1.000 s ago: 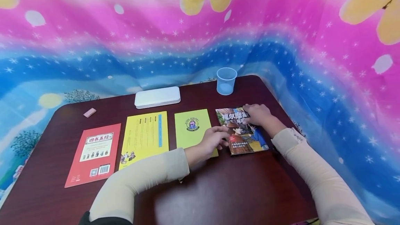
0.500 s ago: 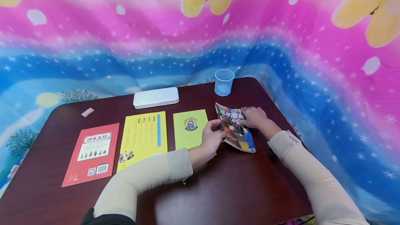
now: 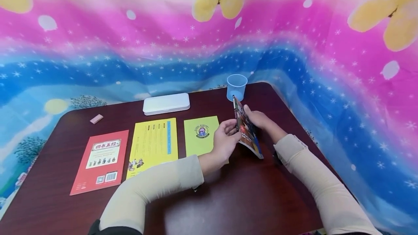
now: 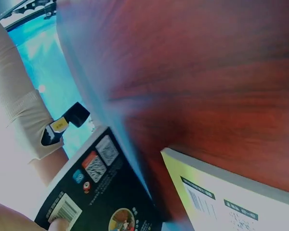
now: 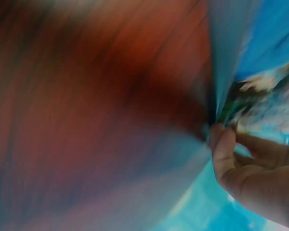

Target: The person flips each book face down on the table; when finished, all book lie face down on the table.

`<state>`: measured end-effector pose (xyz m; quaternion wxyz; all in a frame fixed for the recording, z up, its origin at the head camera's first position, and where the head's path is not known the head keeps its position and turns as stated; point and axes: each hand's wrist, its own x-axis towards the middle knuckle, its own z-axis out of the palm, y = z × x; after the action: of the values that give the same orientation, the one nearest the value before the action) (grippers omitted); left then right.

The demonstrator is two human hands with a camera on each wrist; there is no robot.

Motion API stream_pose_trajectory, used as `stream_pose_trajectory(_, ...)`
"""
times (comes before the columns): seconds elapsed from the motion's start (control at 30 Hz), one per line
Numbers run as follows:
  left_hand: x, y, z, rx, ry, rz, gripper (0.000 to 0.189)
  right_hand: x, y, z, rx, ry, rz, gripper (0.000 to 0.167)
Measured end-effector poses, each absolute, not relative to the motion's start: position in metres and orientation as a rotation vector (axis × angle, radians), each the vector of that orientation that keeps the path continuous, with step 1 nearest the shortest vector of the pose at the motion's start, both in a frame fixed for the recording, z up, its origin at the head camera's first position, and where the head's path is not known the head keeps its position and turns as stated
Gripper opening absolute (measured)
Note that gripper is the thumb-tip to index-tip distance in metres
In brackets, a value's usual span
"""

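A paperback book (image 3: 245, 130) with a colourful cartoon cover stands steeply tilted over the right part of the table in the head view. My left hand (image 3: 224, 141) grips its left side, thumb on the cover. At the far right side, my right hand (image 3: 259, 118) pinches the book, partly hidden behind it. The left wrist view shows the dark back cover (image 4: 98, 192) with a barcode and square codes. Blur fills much of the right wrist view, where bent fingers (image 5: 225, 147) pinch an edge. A green book (image 3: 199, 144) lies just left of my left hand.
A yellow book (image 3: 151, 144) and a red book (image 3: 114, 169) lie flat farther left. Behind them are a white case (image 3: 166, 103) and a pink eraser (image 3: 96, 119). A clear plastic cup (image 3: 236, 87) stands at the back, close behind the held book. A patterned cloth (image 3: 163, 53) backs the table.
The cartoon-covered book has gone from lying flat to standing on a steep tilt. My left hand has taken hold of its left side, and the right hand has shifted slightly left with it.
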<state>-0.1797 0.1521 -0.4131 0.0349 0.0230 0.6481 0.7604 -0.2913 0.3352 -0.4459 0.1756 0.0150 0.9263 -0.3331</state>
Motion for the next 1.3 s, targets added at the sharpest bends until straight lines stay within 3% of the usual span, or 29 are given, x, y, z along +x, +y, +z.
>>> stream_pose_trajectory(0.2, -0.181, 0.148, -0.413, 0.272, 2.109, 2.29, 0.029, -0.297, 0.322, -0.446, 0.135, 2.298, -1.499, 0.086)
stream_pose_trajectory(0.37, -0.182, 0.144, -0.41, 0.407, 2.195, 2.218, 0.015, -0.299, 0.316, -0.446, 0.205, 2.084, -1.682, 0.081)
stream_pose_trajectory(0.5, -0.183, 0.143, -0.405, 0.467, 2.246, 2.132, 0.012, -0.298, 0.316, -0.446, 0.33, 1.96, -1.796, 0.071)
stream_pose_trajectory(0.63, -0.185, 0.143, -0.398, 0.526, 2.323, 2.028, 0.011, -0.293, 0.317, -0.443, 0.277, 1.956, -1.829, 0.064)
stream_pose_trajectory(0.77, -0.187, 0.143, -0.394, 0.544, 2.373, 1.946, 0.019, -0.29, 0.31, -0.435, 0.21, 2.116, -1.816, 0.063)
stream_pose_trajectory(0.93, -0.188, 0.143, -0.393, 0.547, 2.413, 1.867, 0.026, -0.286, 0.293, -0.42, 0.341, 2.255, -1.945, 0.064)
stream_pose_trajectory(1.13, -0.188, 0.142, -0.401, 0.769, 2.419, 1.717, 0.023, -0.286, 0.284, -0.408, 0.373, 2.381, -2.071, 0.059)
stream_pose_trajectory(1.2, -0.186, 0.14, -0.407, 0.882, 2.464, 1.594, 0.032, -0.286, 0.284, -0.407, 0.386, 2.353, -2.105, 0.059)
stream_pose_trajectory(1.3, -0.185, 0.138, -0.415, 1.04, 2.549, 1.349, 0.061, -0.285, 0.286, -0.406, 0.393, 2.335, -2.132, 0.058)
